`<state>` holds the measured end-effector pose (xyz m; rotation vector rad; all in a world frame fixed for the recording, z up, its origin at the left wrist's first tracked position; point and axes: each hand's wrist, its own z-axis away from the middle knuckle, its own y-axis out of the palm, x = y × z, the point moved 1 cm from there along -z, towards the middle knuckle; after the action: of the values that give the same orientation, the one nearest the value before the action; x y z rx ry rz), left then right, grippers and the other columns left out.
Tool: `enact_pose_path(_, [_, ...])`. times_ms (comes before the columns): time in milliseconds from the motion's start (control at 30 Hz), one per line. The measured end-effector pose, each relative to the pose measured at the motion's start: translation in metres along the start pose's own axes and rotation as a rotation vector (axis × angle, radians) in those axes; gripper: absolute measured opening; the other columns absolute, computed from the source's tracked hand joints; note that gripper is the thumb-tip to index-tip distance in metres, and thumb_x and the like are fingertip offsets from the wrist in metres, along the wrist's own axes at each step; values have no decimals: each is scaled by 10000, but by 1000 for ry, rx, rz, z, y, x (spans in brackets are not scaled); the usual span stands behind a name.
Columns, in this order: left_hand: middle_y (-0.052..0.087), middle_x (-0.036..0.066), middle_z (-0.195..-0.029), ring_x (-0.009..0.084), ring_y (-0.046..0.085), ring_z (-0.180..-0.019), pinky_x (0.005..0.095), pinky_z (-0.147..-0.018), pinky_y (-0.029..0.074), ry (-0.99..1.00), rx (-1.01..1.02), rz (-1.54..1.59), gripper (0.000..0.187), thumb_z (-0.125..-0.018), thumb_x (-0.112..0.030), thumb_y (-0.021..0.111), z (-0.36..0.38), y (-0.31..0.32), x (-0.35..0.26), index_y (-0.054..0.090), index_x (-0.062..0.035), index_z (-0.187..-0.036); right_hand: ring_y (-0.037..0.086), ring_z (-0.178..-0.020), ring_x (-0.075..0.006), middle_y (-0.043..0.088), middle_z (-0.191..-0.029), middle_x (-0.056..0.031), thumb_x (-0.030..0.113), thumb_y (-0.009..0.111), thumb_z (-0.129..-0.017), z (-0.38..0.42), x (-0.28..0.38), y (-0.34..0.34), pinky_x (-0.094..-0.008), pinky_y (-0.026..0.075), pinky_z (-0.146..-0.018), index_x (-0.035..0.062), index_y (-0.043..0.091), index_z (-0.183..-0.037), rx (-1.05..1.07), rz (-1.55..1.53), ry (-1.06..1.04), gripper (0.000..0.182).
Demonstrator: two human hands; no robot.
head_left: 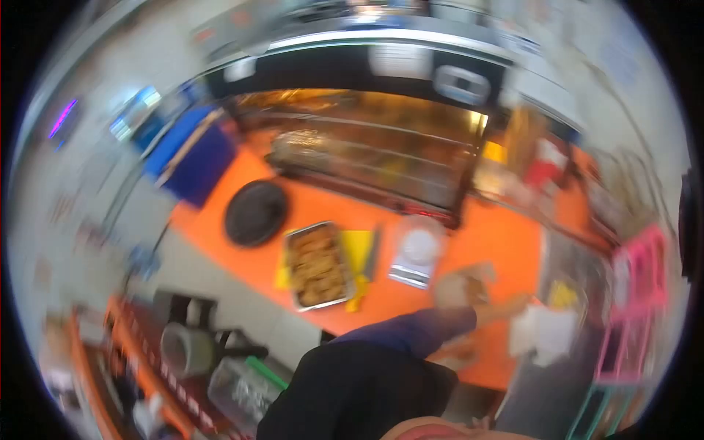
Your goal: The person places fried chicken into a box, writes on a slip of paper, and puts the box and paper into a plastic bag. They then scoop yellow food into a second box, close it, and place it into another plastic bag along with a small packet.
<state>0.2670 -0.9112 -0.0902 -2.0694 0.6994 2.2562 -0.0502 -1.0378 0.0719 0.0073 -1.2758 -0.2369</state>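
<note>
Motion blur smears this view. A purple-sleeved arm, which I take for my left, stretches right across the orange counter, and my left hand (504, 309) ends at the edge of some white paper (544, 334). Whether its fingers grip the paper is too blurred to tell. Behind the forearm lies a pale brown paper or bag (451, 289) with a brown piece on it. Below the sleeve a skin-coloured patch, possibly my right hand (458, 353), shows partly; its fingers cannot be made out.
A metal tray of browned food pieces (319, 265) sits on a yellow sheet (359, 249) on the orange counter (506, 249). Nearby are a white scale (414, 257), a black round lid (256, 213) and a blue box (194, 158). A lit display case (367, 147) stands behind; pink racks (638, 271) are at right.
</note>
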Motion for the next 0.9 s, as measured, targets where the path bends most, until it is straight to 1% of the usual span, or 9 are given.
enact_pose_path(333, [355, 255, -1356, 382, 292, -1311, 507, -1068, 235, 264, -868, -540, 757, -662, -20, 429, 380, -129, -215, 285, -11, -1405, 548, -852, -202, 548, -961, -63, 237, 623, -837, -123, 25, 292, -339, 477, -660, 68, 517, -1087, 1118, 540, -237, 320])
enact_pose_path(433, [244, 165, -1456, 276, 75, -1435, 384, -1150, 128, 417, -903, -325, 800, -631, 18, 367, 489, -143, -243, 229, -7, -1419, 546, -830, -195, 548, -934, -61, 226, 615, -841, -98, -17, 384, -332, 470, -645, 68, 538, -1040, 1425, 585, -347, 265])
enact_pose_path(533, [277, 144, -1445, 236, 156, -1420, 328, -1113, 195, 496, -1149, -26, 796, -639, 10, 408, 536, -174, -189, 236, -12, -1416, 544, -808, -188, 548, -906, -59, 215, 608, -844, -60, -87, 455, -325, 463, -629, 69, 559, -992, 1695, 476, -504, 213])
enact_pose_path(567, [298, 140, -1435, 230, 204, -1406, 313, -1094, 226, 516, -1222, 110, 796, -639, 10, 418, 557, -173, -190, 242, -20, -1415, 543, -801, -186, 549, -897, -58, 211, 605, -846, -46, -112, 473, -322, 461, -624, 69, 566, -976, 1770, 379, -467, 197])
enact_pose_path(633, [328, 131, -1425, 215, 228, -1393, 301, -1049, 276, 443, -1291, 131, 765, -646, 13, 424, 603, -175, -197, 283, -56, -1394, 574, -871, -275, 565, -950, -88, 122, 627, -784, -2, -134, 497, -388, 490, -713, 68, 591, -1025, 1738, 394, 438, 250])
enact_pose_path(667, [343, 124, -1411, 211, 221, -1395, 301, -1040, 283, 448, -1320, 145, 749, -645, 16, 426, 621, -181, -190, 302, -71, -1378, 576, -901, -292, 574, -948, -98, 125, 620, -788, 68, -102, 499, -431, 476, -754, 80, 597, -998, 1693, 696, -376, 216])
enact_pose_path(733, [383, 111, -1359, 203, 240, -1380, 300, -1033, 288, 467, -1386, 139, 729, -636, 28, 432, 657, -191, -181, 329, -92, -1347, 578, -932, -308, 583, -946, -108, 129, 612, -791, 130, -92, 512, -474, 462, -795, 92, 602, -970, 1480, 908, -1188, 183])
enact_pose_path(800, [392, 109, -1340, 201, 257, -1365, 297, -1035, 282, 528, -1446, 175, 742, -629, 31, 427, 692, -192, -185, 318, -96, -1352, 576, -987, -338, 594, -1006, -123, 143, 624, -780, 159, -108, 528, -528, 409, -902, 114, 609, -1000, 1352, 1042, -1733, 222])
enact_pose_path(900, [379, 120, -1352, 202, 231, -1384, 283, -1021, 285, 607, -1516, 195, 759, -626, 32, 405, 744, -198, -186, 298, -89, -1367, 573, -997, -345, 592, -1019, -130, 140, 635, -768, 174, -156, 557, -537, 380, -934, 116, 612, -1010, 1317, 932, -1834, 244])
